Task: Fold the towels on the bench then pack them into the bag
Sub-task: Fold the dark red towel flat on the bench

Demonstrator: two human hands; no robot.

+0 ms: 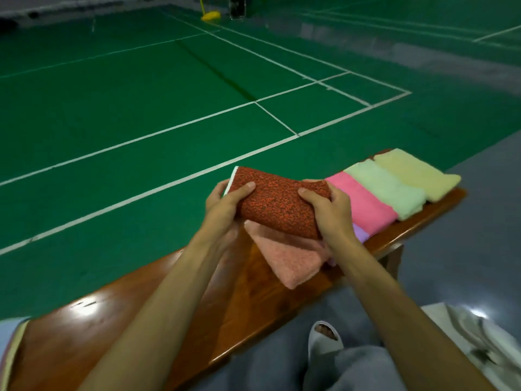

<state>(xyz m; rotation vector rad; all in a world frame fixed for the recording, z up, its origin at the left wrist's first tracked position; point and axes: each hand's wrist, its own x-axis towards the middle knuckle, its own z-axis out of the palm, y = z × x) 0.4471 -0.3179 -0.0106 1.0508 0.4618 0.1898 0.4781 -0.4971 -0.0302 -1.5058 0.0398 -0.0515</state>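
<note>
A folded red speckled towel (277, 206) is held above the wooden bench (112, 311). My left hand (225, 204) grips its left end with the thumb on top. My right hand (328, 211) grips its right end the same way. Below it a folded salmon towel (290, 256) lies on the bench. Further right lie a folded pink towel (363, 201), a pale green towel (386, 190) and a cream towel (417, 173) side by side. A sliver of a lilac towel (361, 234) shows under my right wrist.
A white bag-like cloth (479, 342) lies on the grey floor at the lower right. A foot in a grey slipper (324, 338) is below the bench. Pale fabric (11, 345) sits at the bench's left end. The green court floor (141, 108) lies beyond.
</note>
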